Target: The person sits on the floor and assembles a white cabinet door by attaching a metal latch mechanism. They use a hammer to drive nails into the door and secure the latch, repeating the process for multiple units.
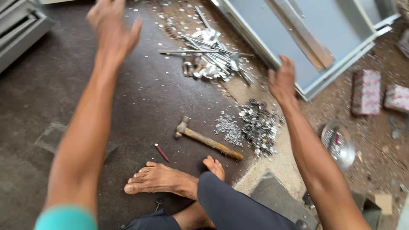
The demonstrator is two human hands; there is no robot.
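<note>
Both grips open and empty, left hand (pixel 113 26) raised far-left, right hand (pixel 282 81) nearing the grey panel's (pixel 272 30) edge, where bare fingers could get cut.

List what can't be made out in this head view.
- Left hand: motion-blurred, fingertips cut off by the top edge; no telling whether it holds anything.
- Right hand: seen from the back, so its palm and fingers against the grey panel are hidden.
- Metal pile: pieces too small to tell their kind.
- Bowl: blurred; contents unclear.
- Panel: cut off by the top edge.
- Hammer: far handle end partly hidden by a toe.
</note>
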